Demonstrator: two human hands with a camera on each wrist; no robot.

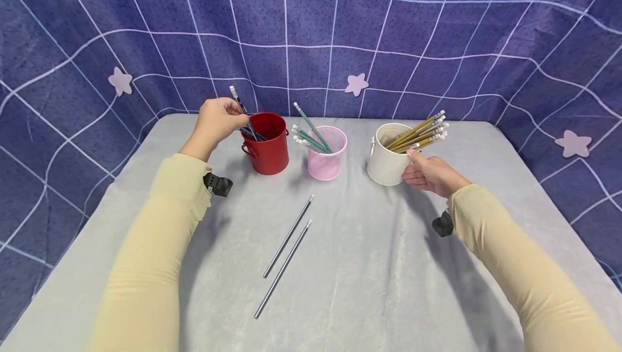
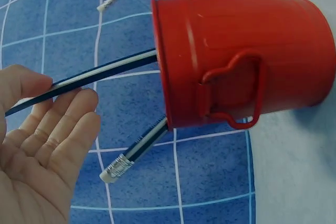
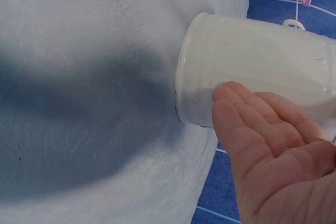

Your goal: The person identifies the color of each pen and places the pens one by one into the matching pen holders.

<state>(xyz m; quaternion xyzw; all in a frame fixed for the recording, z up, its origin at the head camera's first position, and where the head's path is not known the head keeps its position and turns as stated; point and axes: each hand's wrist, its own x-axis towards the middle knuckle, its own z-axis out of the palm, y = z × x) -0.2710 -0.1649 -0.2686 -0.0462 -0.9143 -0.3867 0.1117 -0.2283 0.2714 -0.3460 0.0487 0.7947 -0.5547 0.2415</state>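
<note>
My left hand (image 1: pixel 217 121) pinches a dark blue pencil (image 2: pixel 105 73) between thumb and fingers. The pencil's lower end is inside the red bucket (image 1: pixel 270 153), its white eraser end up. Another dark pencil with an eraser (image 2: pixel 142 148) leans out of the same bucket. On the right, my right hand (image 1: pixel 431 175) rests with extended fingers against the side of the white bucket (image 3: pixel 252 61), its thumb near the rim. Several gold-coloured pencils (image 1: pixel 418 135) lean out of that bucket toward the hand.
Between the two buckets stands a pink mesh cup (image 1: pixel 326 163) with several green pencils (image 1: pixel 311 125). Two dark pencils, a shorter one (image 1: pixel 289 236) and a longer one (image 1: pixel 283 269), lie on the grey tabletop (image 1: pixel 369 276). A blue grid-patterned curtain (image 1: pixel 311 22) rises behind.
</note>
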